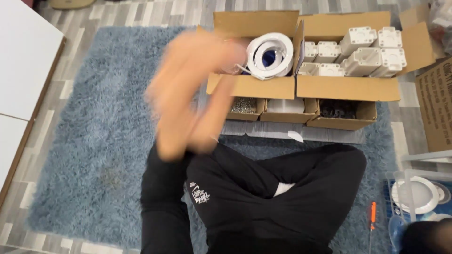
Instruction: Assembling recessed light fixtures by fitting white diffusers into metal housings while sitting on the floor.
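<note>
Head camera looks down at a person sitting cross-legged in black trousers [263,197] on a fluffy blue-grey rug [94,141]. One hand [188,89] is lifted in front of the camera and is very blurry. I cannot tell if it is the left or the right, or if its fingers are spread or closed; it seems to hold nothing. The other hand is not in the picture. Nearest to it is a brown cardboard box [254,87] with round white plastic rings [269,55] inside. Just below sits a small cardboard box of shiny little screws [245,106]. A quick swing could bump that box, I think, and spill screws into the rug, where they would be hard to find.
</note>
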